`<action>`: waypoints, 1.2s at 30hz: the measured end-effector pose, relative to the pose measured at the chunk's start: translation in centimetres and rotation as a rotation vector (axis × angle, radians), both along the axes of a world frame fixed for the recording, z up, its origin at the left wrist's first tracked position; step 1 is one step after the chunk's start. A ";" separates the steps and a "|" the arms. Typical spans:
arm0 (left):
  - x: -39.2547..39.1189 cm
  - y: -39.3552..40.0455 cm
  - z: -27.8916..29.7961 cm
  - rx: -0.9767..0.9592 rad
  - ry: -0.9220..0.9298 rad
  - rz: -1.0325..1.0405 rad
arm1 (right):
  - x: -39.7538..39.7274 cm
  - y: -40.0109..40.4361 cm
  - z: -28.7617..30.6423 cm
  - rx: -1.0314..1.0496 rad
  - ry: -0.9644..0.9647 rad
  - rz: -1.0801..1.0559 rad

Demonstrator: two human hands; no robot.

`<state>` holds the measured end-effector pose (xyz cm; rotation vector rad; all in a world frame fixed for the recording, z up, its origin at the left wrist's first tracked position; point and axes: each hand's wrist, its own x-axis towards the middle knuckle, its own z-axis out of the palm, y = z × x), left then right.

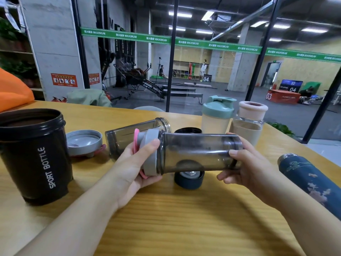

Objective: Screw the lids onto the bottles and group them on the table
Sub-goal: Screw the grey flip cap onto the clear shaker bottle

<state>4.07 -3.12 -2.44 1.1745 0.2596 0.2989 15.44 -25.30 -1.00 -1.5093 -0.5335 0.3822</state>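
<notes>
I hold a smoky clear bottle (pixel 195 152) sideways above the wooden table (pixel 184 218). My left hand (pixel 134 169) grips its grey lid (pixel 150 152) with a pink loop, which sits on the bottle's mouth. My right hand (pixel 247 163) clasps the bottle's base. Behind it a second smoky bottle (pixel 127 135) lies on its side without a lid. Another grey lid (pixel 84 142) rests upside down at the left. A dark round cap (pixel 189 179) lies under the held bottle. A black lid (pixel 188 130) shows behind.
A black open "SPORT BOTTLE" cup (pixel 35 156) stands at the left. A green-lidded shaker (pixel 216 115) and a pink-lidded glass bottle (pixel 249 121) stand at the back right. A dark blue patterned flask (pixel 311 182) lies at the right, near the table's edge. A glass wall is behind.
</notes>
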 end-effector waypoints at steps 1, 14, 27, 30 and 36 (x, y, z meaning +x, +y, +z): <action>0.0 -0.1 -0.1 -0.011 0.006 0.009 | 0.0 0.1 0.0 -0.010 0.007 -0.013; -0.5 -1.6 2.0 0.085 -0.115 0.233 | -2.1 2.1 -0.2 0.004 -0.018 -0.216; -0.9 -0.4 1.7 0.144 -0.009 -0.123 | -1.7 0.5 1.3 0.042 -0.001 -0.221; -0.9 -0.8 1.6 0.267 -0.121 -0.079 | -1.8 0.3 1.3 -0.028 0.093 -0.238; -0.4 -1.0 1.1 0.142 -0.218 0.046 | -2.3 1.1 1.1 -0.060 0.163 -0.244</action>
